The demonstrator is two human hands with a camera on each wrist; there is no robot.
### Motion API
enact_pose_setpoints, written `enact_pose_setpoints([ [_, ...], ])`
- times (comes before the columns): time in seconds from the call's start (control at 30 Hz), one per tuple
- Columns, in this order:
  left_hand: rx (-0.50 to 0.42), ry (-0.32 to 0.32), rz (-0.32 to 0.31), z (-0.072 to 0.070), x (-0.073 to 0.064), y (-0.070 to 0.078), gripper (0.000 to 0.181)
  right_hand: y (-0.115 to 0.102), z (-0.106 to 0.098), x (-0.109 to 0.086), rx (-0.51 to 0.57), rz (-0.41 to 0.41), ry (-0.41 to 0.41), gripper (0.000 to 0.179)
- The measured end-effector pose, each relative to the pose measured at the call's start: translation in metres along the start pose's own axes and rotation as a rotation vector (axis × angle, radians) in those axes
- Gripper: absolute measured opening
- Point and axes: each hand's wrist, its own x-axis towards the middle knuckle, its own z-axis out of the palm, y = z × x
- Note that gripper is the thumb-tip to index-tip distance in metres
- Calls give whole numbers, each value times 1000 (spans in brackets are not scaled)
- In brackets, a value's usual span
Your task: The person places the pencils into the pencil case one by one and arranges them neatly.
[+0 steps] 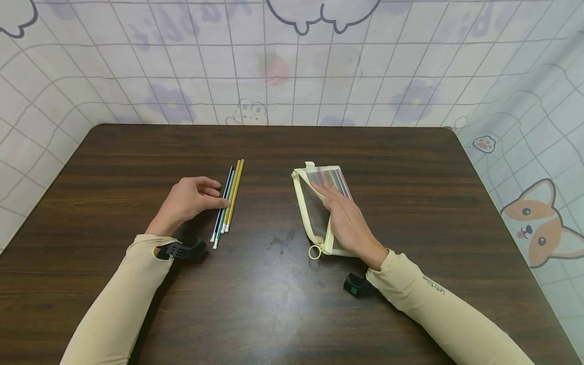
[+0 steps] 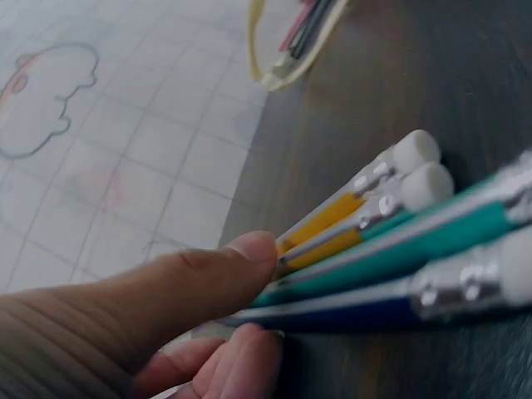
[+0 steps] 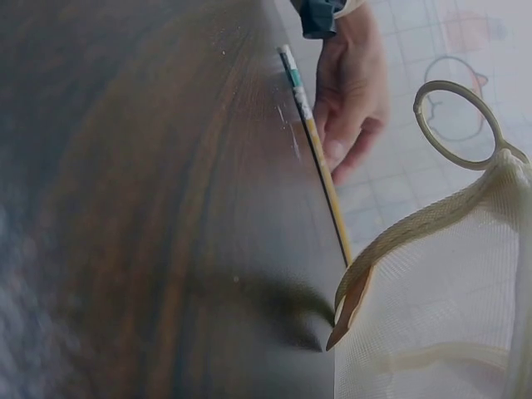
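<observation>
Several pencils (image 1: 233, 197) with white erasers, in navy, teal and yellow, lie side by side left of the middle of the table. My left hand (image 1: 189, 203) pinches at the navy and teal ones, the thumb over them and the fingertips at their left side. In the left wrist view the thumb tip (image 2: 258, 248) also reaches the yellow pencils (image 2: 332, 223). To the right, my right hand (image 1: 351, 223) rests with straight fingers on a see-through mesh pouch (image 1: 312, 203) with cream trim. Its mouth gapes along the left side, and pink and dark sticks show inside.
A ring-shaped zipper pull (image 1: 315, 252) sits at the pouch's near corner. Black straps with cameras (image 1: 358, 285) hang at both wrists. The dark wooden table (image 1: 274, 314) ends at a patterned cloth (image 1: 292, 76) behind it and to the sides.
</observation>
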Motion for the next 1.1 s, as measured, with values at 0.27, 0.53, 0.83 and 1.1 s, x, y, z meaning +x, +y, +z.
enact_pose_setpoints([
  [0.27,42,11,-28,4,-3,6,46,1,1,0,-1,-9,2,53],
  [0.53,94,10,-8,4,-5,7,40,0,0,-1,19,4,-7,53],
  [0.83,98,-13,-7,3,-7,10,37,-1,-1,0,15,4,-9,53],
  [1.1,125,-28,-13,3,-7,9,33,0,0,0,13,6,-12,53],
])
